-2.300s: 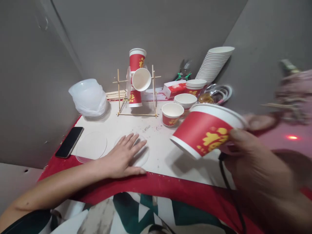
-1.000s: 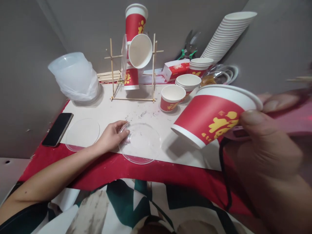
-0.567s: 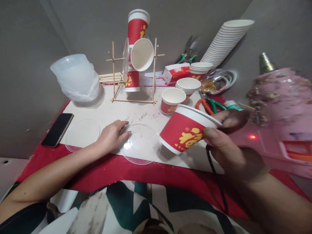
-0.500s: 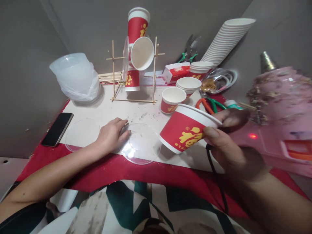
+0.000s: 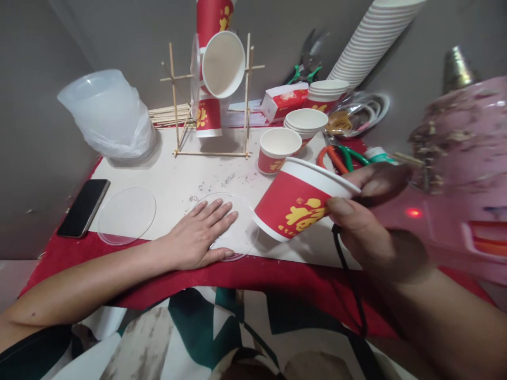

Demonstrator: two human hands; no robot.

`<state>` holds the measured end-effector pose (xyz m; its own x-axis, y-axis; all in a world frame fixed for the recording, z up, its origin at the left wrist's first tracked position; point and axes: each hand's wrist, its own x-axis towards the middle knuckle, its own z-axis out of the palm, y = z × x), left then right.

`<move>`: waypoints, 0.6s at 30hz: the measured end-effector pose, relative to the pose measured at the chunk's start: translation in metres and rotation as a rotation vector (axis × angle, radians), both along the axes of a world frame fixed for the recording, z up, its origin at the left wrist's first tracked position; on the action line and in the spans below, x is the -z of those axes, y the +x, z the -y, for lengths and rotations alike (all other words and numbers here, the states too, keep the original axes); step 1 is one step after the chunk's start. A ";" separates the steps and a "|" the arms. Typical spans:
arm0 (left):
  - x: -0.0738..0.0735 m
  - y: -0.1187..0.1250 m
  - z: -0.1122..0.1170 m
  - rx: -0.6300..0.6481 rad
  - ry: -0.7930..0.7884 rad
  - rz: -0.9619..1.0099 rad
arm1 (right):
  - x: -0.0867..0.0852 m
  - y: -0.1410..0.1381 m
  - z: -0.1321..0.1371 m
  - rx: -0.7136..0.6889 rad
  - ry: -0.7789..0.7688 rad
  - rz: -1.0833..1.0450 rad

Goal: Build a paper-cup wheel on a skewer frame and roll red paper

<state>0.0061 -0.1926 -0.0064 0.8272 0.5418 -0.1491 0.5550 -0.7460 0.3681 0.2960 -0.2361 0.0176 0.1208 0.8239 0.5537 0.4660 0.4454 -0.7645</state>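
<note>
My right hand (image 5: 368, 216) pinches the rim side of a red and white paper cup (image 5: 297, 208) with yellow lettering. The cup is tilted above the white board, its mouth toward the upper right. My left hand (image 5: 204, 235) lies flat with its fingers stretched out over a clear plastic disc (image 5: 243, 237), covering its left part. To the left, another clear disc (image 5: 127, 216) rests partly on the board. Behind the held cup stand a single paper cup (image 5: 279, 150) and a short stack of cups (image 5: 307, 120).
A frame of wooden sticks (image 5: 212, 154) carries several cups at the back. Left are a bagged plastic container (image 5: 111, 116) and a phone (image 5: 84, 208). Orange and green handled tools (image 5: 332, 158), a tall cup stack (image 5: 368, 47) and a pink machine (image 5: 467, 137) stand right.
My left hand has slid right and flattened onto the clear disc. My right hand still holds the tilted cup in nearly the same place. The view has tipped down slightly.
</note>
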 end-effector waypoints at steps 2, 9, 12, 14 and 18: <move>-0.003 -0.001 -0.003 -0.022 -0.061 0.049 | 0.001 0.004 -0.002 0.005 0.049 0.019; -0.042 0.001 -0.009 -0.314 -0.473 0.538 | -0.002 -0.007 0.001 0.029 -0.011 0.082; -0.056 0.018 -0.005 -0.379 -0.763 0.695 | 0.000 -0.014 0.004 0.053 0.010 0.094; -0.059 0.032 -0.003 -0.344 -0.922 0.753 | 0.004 -0.018 0.006 0.095 0.048 0.114; -0.055 0.051 -0.003 -0.297 -1.084 0.846 | 0.008 -0.025 0.008 0.046 0.101 0.133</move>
<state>0.0571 -0.1892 0.0489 0.7521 0.6477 -0.1217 -0.0356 0.2243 0.9739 0.2706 -0.2437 0.0093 0.0770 0.7585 0.6471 0.5819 0.4929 -0.6469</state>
